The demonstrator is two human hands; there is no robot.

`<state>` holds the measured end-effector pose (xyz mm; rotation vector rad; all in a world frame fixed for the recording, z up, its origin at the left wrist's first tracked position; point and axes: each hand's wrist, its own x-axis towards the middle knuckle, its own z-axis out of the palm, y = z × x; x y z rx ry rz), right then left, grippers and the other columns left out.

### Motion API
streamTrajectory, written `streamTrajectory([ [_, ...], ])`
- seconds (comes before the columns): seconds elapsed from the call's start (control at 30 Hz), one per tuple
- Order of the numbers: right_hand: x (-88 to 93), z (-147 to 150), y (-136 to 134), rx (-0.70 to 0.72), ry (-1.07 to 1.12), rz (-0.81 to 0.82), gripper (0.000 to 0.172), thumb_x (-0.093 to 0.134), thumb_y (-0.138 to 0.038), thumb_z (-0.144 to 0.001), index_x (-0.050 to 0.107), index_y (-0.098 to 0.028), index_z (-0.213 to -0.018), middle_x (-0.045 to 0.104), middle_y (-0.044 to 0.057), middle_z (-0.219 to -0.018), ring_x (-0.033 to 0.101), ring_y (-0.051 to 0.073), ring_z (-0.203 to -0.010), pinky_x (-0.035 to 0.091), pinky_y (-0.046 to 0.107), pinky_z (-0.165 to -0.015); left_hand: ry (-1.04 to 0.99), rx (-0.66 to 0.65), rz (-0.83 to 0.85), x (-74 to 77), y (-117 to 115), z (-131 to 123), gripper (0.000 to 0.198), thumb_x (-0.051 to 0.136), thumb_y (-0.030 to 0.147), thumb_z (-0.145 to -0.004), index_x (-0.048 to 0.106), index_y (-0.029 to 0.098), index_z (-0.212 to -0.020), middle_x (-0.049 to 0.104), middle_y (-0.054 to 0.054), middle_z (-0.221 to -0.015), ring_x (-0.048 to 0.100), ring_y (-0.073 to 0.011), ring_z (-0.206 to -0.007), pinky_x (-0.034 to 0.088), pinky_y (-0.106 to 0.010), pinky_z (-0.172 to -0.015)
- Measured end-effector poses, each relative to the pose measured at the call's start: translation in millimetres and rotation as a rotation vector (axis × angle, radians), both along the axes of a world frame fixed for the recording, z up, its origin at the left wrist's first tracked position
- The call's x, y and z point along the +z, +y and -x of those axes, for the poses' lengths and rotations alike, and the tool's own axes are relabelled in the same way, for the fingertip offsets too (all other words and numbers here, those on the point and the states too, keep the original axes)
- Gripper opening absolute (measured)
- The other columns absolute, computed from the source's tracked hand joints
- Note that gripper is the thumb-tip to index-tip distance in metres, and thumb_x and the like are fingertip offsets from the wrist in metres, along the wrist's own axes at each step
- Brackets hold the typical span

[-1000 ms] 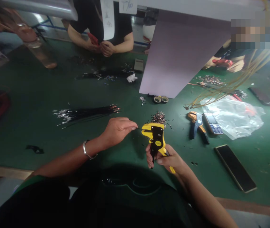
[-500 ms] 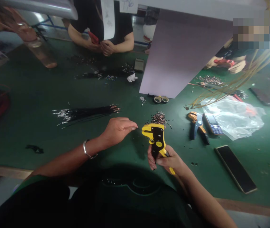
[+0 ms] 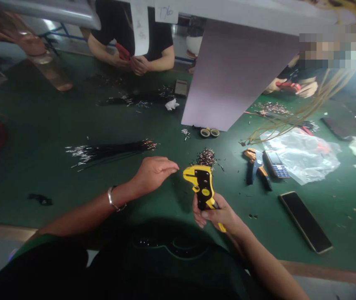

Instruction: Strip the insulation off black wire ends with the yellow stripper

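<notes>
My right hand (image 3: 214, 211) is closed around the grip of a yellow and black wire stripper (image 3: 203, 189), its jaws pointing up and left. Just left of those jaws, the fingers of my left hand (image 3: 156, 177) are pinched together. A tiny dark tip shows at the fingertips, too small to make out. Behind my left hand lies a bundle of thin black wires (image 3: 112, 149), with silvery ends at the left and coppery ends at the right. Beyond the stripper is a small pile of cut bits (image 3: 206, 157) with copper and black colours.
Right of my hands lie an orange and blue wire stripper (image 3: 255, 164), a keypad phone (image 3: 276, 163), a clear plastic bag (image 3: 309, 154) and a smartphone (image 3: 305, 222). Tape rolls (image 3: 209, 133) sit beneath a pale panel (image 3: 228, 71). Co-workers hold red tools across the table.
The view has shifted slightly, so the table things appear a little further left. My hands keep nearly the same pose, left fingertips still close to the stripper jaws.
</notes>
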<state>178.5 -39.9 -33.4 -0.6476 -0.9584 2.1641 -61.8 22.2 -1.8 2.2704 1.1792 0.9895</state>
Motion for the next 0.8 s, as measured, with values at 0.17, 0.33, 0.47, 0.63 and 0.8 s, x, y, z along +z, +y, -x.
streamTrajectory([
  [0.17,-4.5,2,-1,-0.021,-0.012,-0.018,0.024,0.079,-0.021,-0.070,0.061,-0.012,-0.083,0.056,-0.001,-0.065,0.049,0.009,-0.047,0.045,0.027,-0.045,0.017,0.006,-0.025,0.2,2,0,0.020,0.056,0.023,-0.091,0.075,0.020,-0.085,0.072,-0.001,-0.072,0.064,-0.0111,-0.063,0.048,-0.022,-0.059],
  [0.33,-5.9,3,-2,-0.043,-0.031,-0.001,0.024,0.078,-0.019,-0.069,0.060,-0.012,-0.083,0.057,-0.001,-0.065,0.049,0.009,-0.047,0.045,0.026,-0.045,0.064,0.003,-0.028,0.3,5,1,0.022,0.055,0.025,-0.092,0.074,0.021,-0.084,0.072,0.000,-0.071,0.063,-0.0106,-0.060,0.047,-0.022,-0.057],
  [0.47,-3.4,5,-1,-0.059,-0.038,0.015,0.024,0.078,-0.017,-0.067,0.059,-0.013,-0.082,0.058,-0.002,-0.064,0.048,0.008,-0.045,0.044,0.025,-0.044,0.059,0.021,-0.036,-4.8,7,1,0.021,0.055,0.026,-0.091,0.075,0.021,-0.084,0.072,-0.001,-0.072,0.063,-0.0112,-0.062,0.047,-0.022,-0.057],
  [0.63,0.2,7,2,-0.045,-0.057,0.006,0.021,0.074,-0.014,-0.067,0.058,-0.013,-0.080,0.055,-0.004,-0.058,0.048,0.008,-0.044,0.042,0.024,-0.044,0.037,0.038,-0.037,-9.3,8,1,0.020,0.056,0.026,-0.090,0.075,0.020,-0.084,0.072,-0.001,-0.072,0.064,-0.0114,-0.062,0.049,-0.023,-0.060],
  [0.8,1.5,9,3,-0.059,-0.068,0.026,0.021,0.071,-0.011,-0.065,0.057,-0.013,-0.080,0.056,-0.003,-0.061,0.049,0.008,-0.044,0.041,0.023,-0.043,0.038,0.050,-0.018,-12.8,10,3,0.017,0.058,0.024,-0.089,0.074,0.021,-0.086,0.072,0.000,-0.073,0.065,-0.0112,-0.064,0.049,-0.023,-0.062],
])
